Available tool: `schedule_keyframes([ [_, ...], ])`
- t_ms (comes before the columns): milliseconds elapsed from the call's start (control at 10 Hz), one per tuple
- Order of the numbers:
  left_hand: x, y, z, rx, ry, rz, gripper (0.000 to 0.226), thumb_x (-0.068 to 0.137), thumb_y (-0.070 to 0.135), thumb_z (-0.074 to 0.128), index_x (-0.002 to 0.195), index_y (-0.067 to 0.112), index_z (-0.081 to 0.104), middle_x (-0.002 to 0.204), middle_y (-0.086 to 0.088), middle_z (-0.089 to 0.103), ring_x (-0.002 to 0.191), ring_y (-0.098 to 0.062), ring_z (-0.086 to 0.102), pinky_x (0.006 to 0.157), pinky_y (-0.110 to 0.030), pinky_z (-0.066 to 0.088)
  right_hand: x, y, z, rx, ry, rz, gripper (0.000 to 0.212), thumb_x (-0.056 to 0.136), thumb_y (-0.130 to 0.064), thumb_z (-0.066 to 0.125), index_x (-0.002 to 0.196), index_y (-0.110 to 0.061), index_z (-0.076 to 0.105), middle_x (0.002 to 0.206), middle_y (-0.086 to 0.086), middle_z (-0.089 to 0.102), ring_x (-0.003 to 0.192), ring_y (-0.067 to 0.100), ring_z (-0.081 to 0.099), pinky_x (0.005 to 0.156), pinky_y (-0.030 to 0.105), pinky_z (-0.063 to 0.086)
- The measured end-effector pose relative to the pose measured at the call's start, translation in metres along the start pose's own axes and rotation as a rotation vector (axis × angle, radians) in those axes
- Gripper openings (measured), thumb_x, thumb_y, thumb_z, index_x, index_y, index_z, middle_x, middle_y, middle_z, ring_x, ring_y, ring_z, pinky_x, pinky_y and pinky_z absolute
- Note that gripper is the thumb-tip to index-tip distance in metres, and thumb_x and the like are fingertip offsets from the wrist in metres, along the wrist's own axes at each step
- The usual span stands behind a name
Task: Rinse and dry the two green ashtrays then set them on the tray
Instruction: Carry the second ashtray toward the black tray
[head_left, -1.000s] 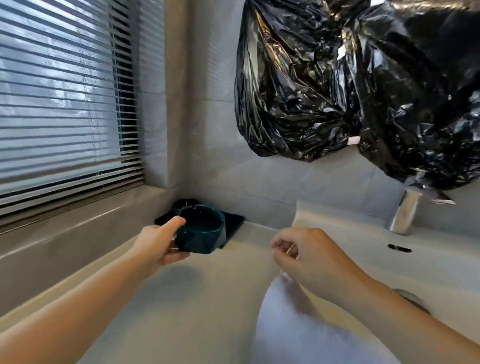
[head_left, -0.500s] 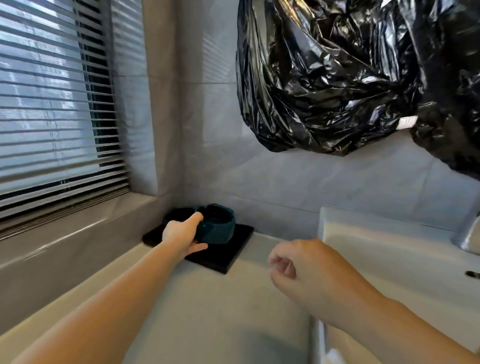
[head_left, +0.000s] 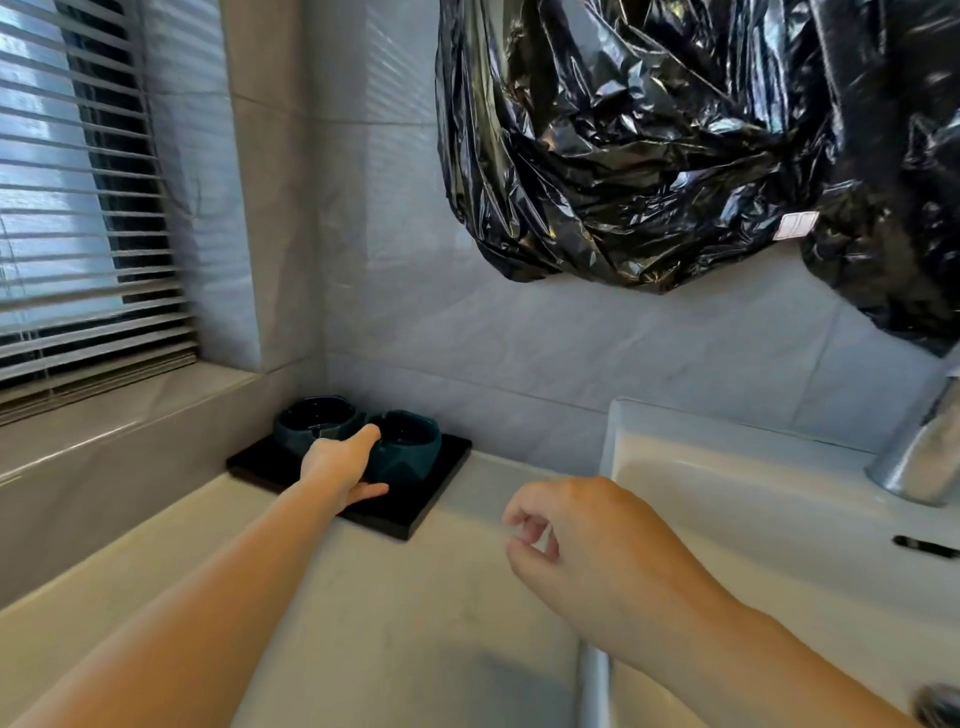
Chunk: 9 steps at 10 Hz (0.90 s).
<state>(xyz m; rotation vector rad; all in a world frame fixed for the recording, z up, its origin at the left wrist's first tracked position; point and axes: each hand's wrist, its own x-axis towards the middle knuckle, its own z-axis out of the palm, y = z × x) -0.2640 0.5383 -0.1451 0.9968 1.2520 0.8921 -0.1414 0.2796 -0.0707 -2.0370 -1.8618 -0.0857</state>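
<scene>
Green ashtray (head_left: 410, 453) on tray (head_left: 448, 470) between curled fingers (head_left: 370, 489) of left hand (head_left: 335, 464)

Blurred faucet (head_left: 919, 457) past right edge; left fingers (head_left: 366, 435) partly behind ashtray (head_left: 413, 454)

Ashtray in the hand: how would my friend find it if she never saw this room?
Find the window blinds, then look down to the counter corner, where a black tray lies. Two dark green ashtrays are side by side on it. Yours is the ashtray nearer the sink, held by the left hand; its twin sits nearer the window.
</scene>
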Motion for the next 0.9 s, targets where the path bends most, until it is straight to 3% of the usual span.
schedule_keyframes([
  [100, 0.004, 0.0, 0.001, -0.004, -0.019, -0.011, 0.048, 0.086, 0.03, 0.069, 0.122, 0.006, 0.047, 0.13, -0.011, 0.052, 0.093, -0.036, 0.067, 0.07, -0.041, 0.06, 0.0, 0.0, -0.001, 0.023, 0.014, -0.009, 0.02, 0.091, -0.037, 0.05, 0.106, -0.029, 0.061, 0.094, -0.006, 0.068, 0.082, 0.008, 0.06, 0.077, 0.027, 0.051],
  [300, -0.003, 0.002, -0.001, 0.078, -0.009, -0.022, 0.055, 0.092, 0.029, 0.063, 0.138, 0.006, 0.041, 0.136, -0.008, 0.047, 0.091, -0.035, 0.069, 0.073, -0.038, 0.06, 0.0, 0.0, 0.0, 0.045, 0.034, -0.012, 0.02, 0.092, -0.037, 0.05, 0.106, -0.03, 0.062, 0.091, -0.004, 0.068, 0.078, 0.006, 0.06, 0.074, 0.025, 0.051],
  [400, -0.012, 0.0, -0.005, 0.384, 0.041, 0.13, 0.036, 0.095, 0.03, 0.058, 0.115, 0.001, 0.055, 0.092, -0.008, 0.059, 0.078, -0.029, 0.07, 0.068, -0.036, 0.058, 0.0, 0.001, 0.0, 0.046, 0.039, -0.008, 0.021, 0.092, -0.037, 0.051, 0.107, -0.031, 0.063, 0.09, -0.006, 0.069, 0.078, 0.005, 0.06, 0.073, 0.024, 0.051],
  [500, -0.023, -0.007, -0.012, 0.908, 0.155, 0.596, 0.03, 0.095, 0.03, 0.056, 0.106, 0.003, 0.06, 0.108, -0.012, 0.056, 0.079, -0.024, 0.061, 0.072, -0.033, 0.051, -0.001, 0.0, -0.001, 0.054, 0.024, 0.007, 0.02, 0.092, -0.036, 0.05, 0.107, -0.03, 0.062, 0.092, -0.007, 0.069, 0.078, 0.005, 0.061, 0.071, 0.022, 0.051],
  [600, -0.027, -0.019, -0.013, 1.112, 0.055, 0.935, 0.042, 0.097, 0.024, 0.052, 0.135, 0.007, 0.052, 0.131, -0.006, 0.048, 0.107, -0.021, 0.058, 0.093, -0.028, 0.047, -0.001, -0.001, -0.001, 0.041, 0.012, 0.012, 0.019, 0.092, -0.035, 0.049, 0.102, -0.026, 0.063, 0.092, -0.004, 0.07, 0.079, 0.01, 0.062, 0.074, 0.028, 0.053],
  [700, -0.034, -0.026, -0.01, 1.14, -0.007, 0.938, 0.043, 0.097, 0.02, 0.05, 0.138, 0.006, 0.05, 0.135, -0.003, 0.046, 0.103, -0.016, 0.055, 0.088, -0.019, 0.042, 0.0, -0.001, -0.002, 0.02, 0.01, 0.015, 0.021, 0.091, -0.034, 0.049, 0.1, -0.021, 0.063, 0.093, -0.001, 0.071, 0.081, 0.014, 0.063, 0.076, 0.033, 0.053],
  [800, -0.042, -0.023, -0.009, 1.129, -0.035, 0.893, 0.045, 0.097, 0.022, 0.05, 0.14, 0.007, 0.048, 0.14, -0.003, 0.043, 0.101, -0.016, 0.057, 0.087, -0.019, 0.041, 0.0, -0.001, -0.002, 0.034, 0.016, 0.025, 0.02, 0.091, -0.035, 0.05, 0.102, -0.025, 0.064, 0.091, -0.004, 0.07, 0.081, 0.012, 0.062, 0.076, 0.03, 0.053],
  [900, -0.057, -0.016, -0.016, 1.116, -0.042, 0.915, 0.047, 0.096, 0.026, 0.052, 0.14, 0.011, 0.048, 0.14, -0.003, 0.046, 0.112, -0.018, 0.057, 0.093, -0.024, 0.045, 0.002, 0.001, -0.007, 0.062, 0.04, 0.039, 0.018, 0.09, -0.033, 0.053, 0.1, -0.027, 0.065, 0.087, -0.003, 0.07, 0.077, 0.013, 0.063, 0.073, 0.03, 0.054],
])
